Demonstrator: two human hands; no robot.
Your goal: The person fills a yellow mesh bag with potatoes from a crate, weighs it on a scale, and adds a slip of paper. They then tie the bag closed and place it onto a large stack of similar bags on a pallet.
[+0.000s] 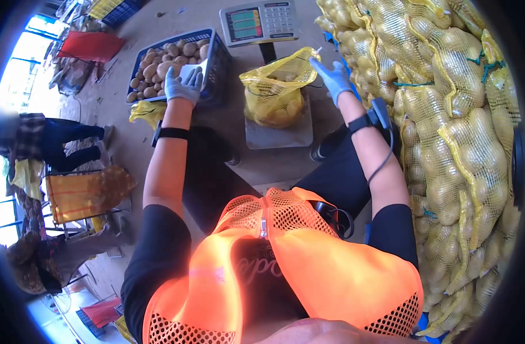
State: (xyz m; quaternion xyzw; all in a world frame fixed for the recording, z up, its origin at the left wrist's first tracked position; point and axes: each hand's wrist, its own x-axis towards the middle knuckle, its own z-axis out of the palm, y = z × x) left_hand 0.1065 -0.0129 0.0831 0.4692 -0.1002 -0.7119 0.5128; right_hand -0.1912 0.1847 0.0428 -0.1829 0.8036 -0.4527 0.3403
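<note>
My left hand (183,87), in a pale blue glove, is over the near edge of a dark blue crate (219,69) of potatoes (165,66). Its thumb and fingers are spread, and a white patch (188,72) shows between them. A yellow mesh bag (274,103) with potatoes in its lower part stands upright on the scale platform (280,136), its mouth wide. At the right side of that mouth, my gloved right hand (333,81) has its fingers apart, one fingertip right at the rim.
The scale display (259,24) rises behind the bag. Filled mesh sacks of potatoes (446,143) are stacked along the right. Yellow mesh (148,113) hangs by the crate's near corner. At far left are a person (50,137) and a rack with orange cloth (90,192).
</note>
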